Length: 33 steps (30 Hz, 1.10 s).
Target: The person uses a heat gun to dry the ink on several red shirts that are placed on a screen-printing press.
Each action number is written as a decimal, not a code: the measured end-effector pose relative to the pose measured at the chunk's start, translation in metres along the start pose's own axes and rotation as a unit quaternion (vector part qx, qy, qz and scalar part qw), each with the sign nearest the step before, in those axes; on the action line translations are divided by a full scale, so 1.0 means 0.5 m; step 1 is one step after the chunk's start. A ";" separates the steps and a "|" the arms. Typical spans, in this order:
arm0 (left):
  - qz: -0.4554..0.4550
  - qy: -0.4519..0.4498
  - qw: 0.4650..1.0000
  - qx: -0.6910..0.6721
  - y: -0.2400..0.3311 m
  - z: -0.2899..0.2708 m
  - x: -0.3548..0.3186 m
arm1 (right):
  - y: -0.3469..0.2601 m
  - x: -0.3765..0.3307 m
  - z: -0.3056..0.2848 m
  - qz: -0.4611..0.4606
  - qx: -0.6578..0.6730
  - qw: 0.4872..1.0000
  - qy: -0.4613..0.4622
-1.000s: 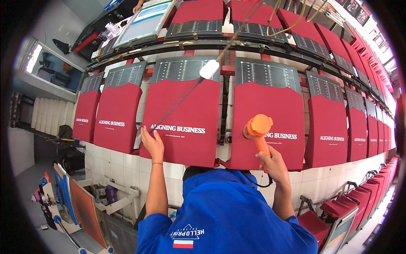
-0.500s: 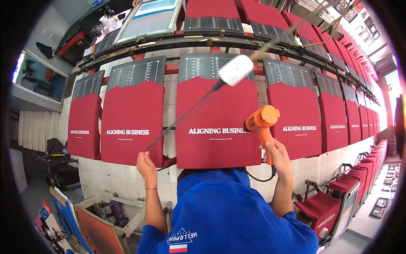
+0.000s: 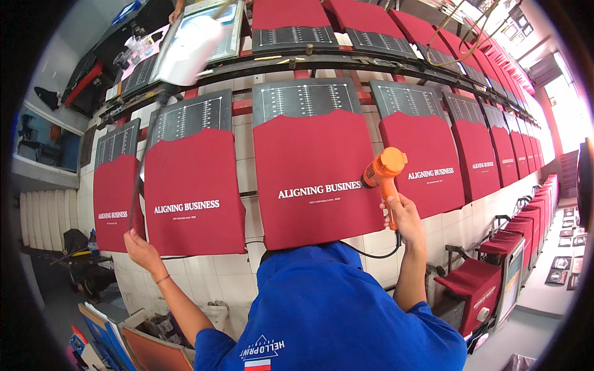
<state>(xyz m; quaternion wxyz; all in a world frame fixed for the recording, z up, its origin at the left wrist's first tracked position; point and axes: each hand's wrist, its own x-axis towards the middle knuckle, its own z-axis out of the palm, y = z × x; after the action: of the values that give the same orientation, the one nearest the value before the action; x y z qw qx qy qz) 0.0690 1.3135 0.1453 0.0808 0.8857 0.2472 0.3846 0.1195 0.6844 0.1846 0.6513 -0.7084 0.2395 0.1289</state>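
Note:
My right hand [image 3: 406, 224] is wrapped round the handle of an orange heat gun [image 3: 386, 168]. Its dark nozzle points left, over the white print on the middle maroon shirt [image 3: 315, 161]. At the left, my left hand [image 3: 146, 252] pinches a black cord [image 3: 137, 191] that runs up to a white block-shaped connector [image 3: 192, 49], smeared by motion. Each shirt lies stretched over a dark board [image 3: 306, 99] with white ruled marks. Another cord [image 3: 377, 255] hangs from the heat gun's handle and passes behind my body.
More maroon shirts on boards line both sides of a long dark rail [image 3: 278, 66]. A framed screen [image 3: 230, 37] rests at the far left, with a person's hand [image 3: 176, 15] beside it. Wooden frames [image 3: 148, 346] stand at lower left. Looped cables [image 3: 461, 52] hang at upper right.
My left hand has swung left and slightly down, and the white connector has swept left with the cord. The heat gun stays over the middle shirt. The whole view has tilted slightly.

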 end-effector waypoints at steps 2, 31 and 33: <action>-0.020 0.007 0.999 0.028 -0.023 -0.017 0.009 | 0.006 0.002 0.010 -0.018 -0.009 1.000 -0.003; -0.232 -0.158 0.957 0.077 -0.403 0.161 -0.093 | 0.006 -0.001 -0.038 0.002 0.006 0.999 -0.036; -0.215 -0.172 0.960 0.050 -0.390 0.171 -0.083 | -0.002 0.001 -0.049 0.013 0.027 0.998 -0.057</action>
<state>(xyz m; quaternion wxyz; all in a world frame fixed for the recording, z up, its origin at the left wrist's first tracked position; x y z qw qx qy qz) 0.0333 1.4655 -0.0054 0.1581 0.8675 0.4330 0.1868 0.1170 0.6601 0.1880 0.6811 -0.6790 0.2140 0.1710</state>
